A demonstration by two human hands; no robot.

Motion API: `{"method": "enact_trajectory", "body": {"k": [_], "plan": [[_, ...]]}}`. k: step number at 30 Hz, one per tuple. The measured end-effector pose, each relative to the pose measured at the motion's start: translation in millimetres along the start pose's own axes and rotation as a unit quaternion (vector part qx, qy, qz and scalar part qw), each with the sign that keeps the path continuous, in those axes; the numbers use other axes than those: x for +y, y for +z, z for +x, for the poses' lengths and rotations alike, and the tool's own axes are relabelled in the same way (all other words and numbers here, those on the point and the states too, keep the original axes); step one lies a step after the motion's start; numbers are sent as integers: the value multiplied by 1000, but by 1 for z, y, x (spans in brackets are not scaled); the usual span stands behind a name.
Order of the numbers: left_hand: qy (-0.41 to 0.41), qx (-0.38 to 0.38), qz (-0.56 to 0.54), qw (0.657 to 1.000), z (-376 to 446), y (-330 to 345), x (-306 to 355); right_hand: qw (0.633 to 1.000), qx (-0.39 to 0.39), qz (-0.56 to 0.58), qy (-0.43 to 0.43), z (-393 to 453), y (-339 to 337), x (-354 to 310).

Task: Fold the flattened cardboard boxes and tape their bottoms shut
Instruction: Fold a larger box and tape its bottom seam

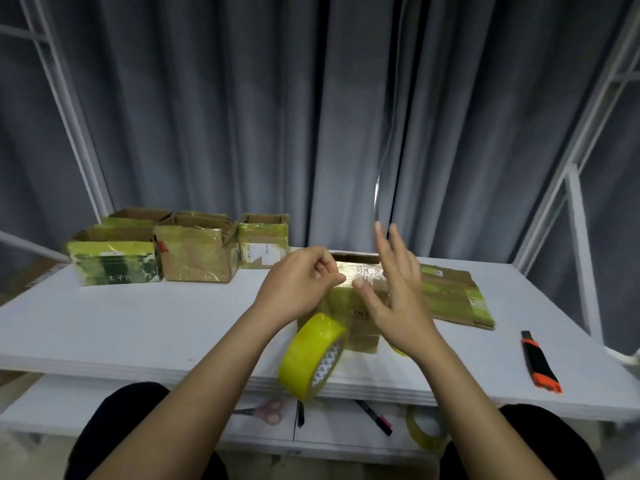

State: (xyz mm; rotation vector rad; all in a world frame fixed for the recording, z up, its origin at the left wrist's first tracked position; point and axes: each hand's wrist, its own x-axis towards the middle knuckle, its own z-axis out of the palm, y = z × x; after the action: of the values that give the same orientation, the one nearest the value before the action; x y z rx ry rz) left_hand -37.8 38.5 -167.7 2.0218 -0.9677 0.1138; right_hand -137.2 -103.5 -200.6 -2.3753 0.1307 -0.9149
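Note:
A small cardboard box [360, 317] stands on the white table [138, 327] in front of me, with shiny tape across its top face. My left hand [301, 285] hovers over the box's left top edge, its fingers curled and its fingertips pinched together on what looks like the clear tape strip. A yellow tape roll [311, 355] leans tilted against the box's near left side, at the table's front edge. My right hand [398, 292] is over the box's right side with fingers straight and spread, the thumb near the taped top. Flattened boxes [453, 296] lie to the right.
Three folded, taped boxes [197, 254] stand at the back left of the table. An orange-and-black box cutter [540, 362] lies at the front right. On the lower shelf are scissors [263, 410], a marker [374, 417] and another tape roll [426, 431]. Grey curtains hang behind.

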Motion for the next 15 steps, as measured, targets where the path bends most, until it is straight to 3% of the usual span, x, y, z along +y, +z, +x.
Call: {"method": "enact_trajectory", "body": {"k": [2,4,8,12,15], "plan": [[12,-5,16,1000,-1,8,3,992,51,74,88,-26,7,8],[21,-12,20,1000,-2,17,7,961,80,182,192,-48,19,9],[33,-13,1,999,-2,40,16,916,19,233,325,-80,37,14],[71,-19,-52,996,-2,58,28,889,53,303,341,-89,34,19],[87,-13,-70,994,-1,66,31,899,64,300,313,-87,17,26]]}}
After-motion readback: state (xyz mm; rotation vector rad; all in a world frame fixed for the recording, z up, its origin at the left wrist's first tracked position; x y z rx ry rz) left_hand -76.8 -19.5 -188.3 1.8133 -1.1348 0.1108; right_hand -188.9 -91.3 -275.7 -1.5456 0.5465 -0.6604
